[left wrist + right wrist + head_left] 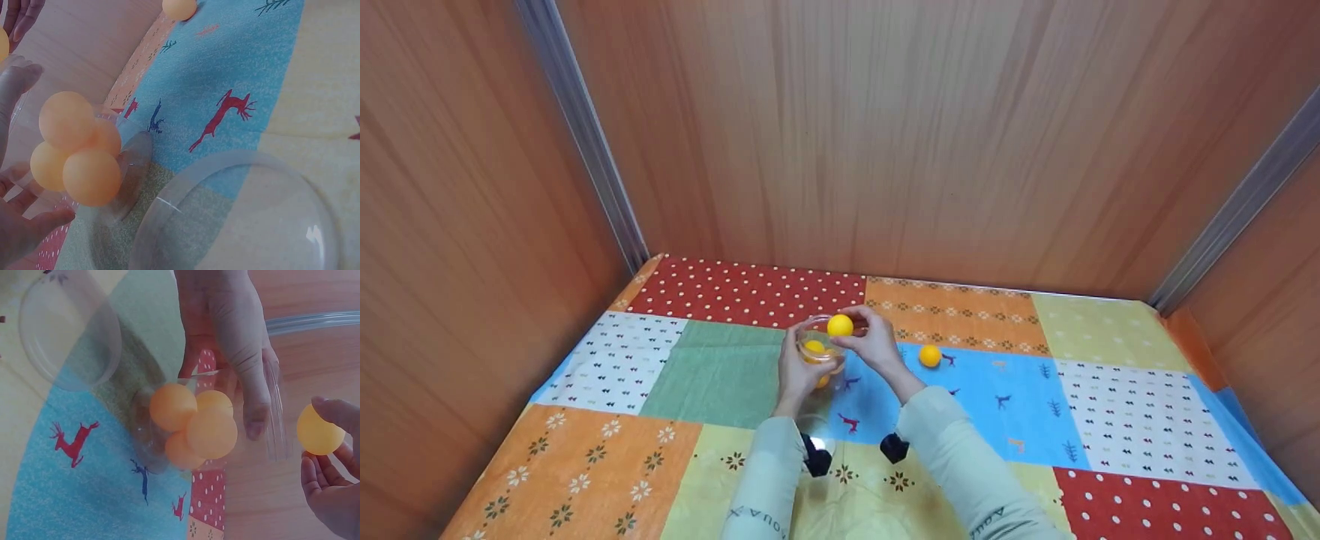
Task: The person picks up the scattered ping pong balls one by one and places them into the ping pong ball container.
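Observation:
My left hand (797, 379) grips a clear plastic jar (277, 419) around its side, close to the rim. Several orange-yellow balls (211, 433), like table tennis balls, lie piled inside it. Between thumb and fingertips, my right hand (877, 346) pinches another yellow ball (840, 325). In the head view that ball overlaps the far right of the jar's mouth; the right wrist view shows it just outside the rim. One more ball (930, 355) rests on the cloth to the right of my hands.
A round, clear lid-like piece (320, 242) lies on the cloth near my left wrist. The patchwork tablecloth (735, 367) covers the table. Wood-grain panels (885, 150) stand behind it and at both sides, with metal posts (585, 135) at the corners.

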`<action>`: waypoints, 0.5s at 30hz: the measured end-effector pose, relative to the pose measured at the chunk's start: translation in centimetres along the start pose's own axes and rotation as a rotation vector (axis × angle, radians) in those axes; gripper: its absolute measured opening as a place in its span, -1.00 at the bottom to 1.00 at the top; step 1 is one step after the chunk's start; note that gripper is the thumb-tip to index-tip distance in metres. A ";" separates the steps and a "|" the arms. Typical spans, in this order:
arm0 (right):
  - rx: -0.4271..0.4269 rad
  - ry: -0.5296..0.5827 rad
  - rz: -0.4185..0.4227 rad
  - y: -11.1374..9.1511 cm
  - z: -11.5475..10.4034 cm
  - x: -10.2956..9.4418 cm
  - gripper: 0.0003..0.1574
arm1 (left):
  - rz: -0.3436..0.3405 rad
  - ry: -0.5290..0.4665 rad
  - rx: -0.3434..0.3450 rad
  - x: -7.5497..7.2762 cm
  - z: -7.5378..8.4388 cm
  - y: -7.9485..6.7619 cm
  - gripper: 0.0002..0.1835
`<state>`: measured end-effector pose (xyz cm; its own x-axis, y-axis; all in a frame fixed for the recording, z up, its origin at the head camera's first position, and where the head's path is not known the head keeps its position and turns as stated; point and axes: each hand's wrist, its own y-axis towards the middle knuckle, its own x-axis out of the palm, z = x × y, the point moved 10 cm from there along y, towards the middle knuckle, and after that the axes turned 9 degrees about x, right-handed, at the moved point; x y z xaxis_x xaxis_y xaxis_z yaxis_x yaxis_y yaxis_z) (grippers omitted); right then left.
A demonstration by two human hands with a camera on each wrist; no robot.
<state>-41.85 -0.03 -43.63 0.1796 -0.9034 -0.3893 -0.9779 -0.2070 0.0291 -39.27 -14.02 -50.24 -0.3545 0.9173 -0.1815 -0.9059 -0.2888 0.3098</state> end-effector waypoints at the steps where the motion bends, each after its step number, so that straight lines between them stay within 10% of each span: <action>1: 0.007 0.000 -0.002 0.1 0.0 0.1 -0.48 | -0.001 -0.003 0.002 0.0 0.0 0.0 -0.20; 15: 0.000 -0.028 0.004 0.4 -0.3 0.0 -0.44 | 0.000 0.035 -0.026 0.0 -0.3 0.0 -0.19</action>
<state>-42.19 -0.19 -43.32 0.1727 -0.8932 -0.4152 -0.9786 -0.2035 0.0307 -39.35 -14.13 -50.47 -0.3617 0.9075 -0.2138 -0.9116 -0.2961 0.2852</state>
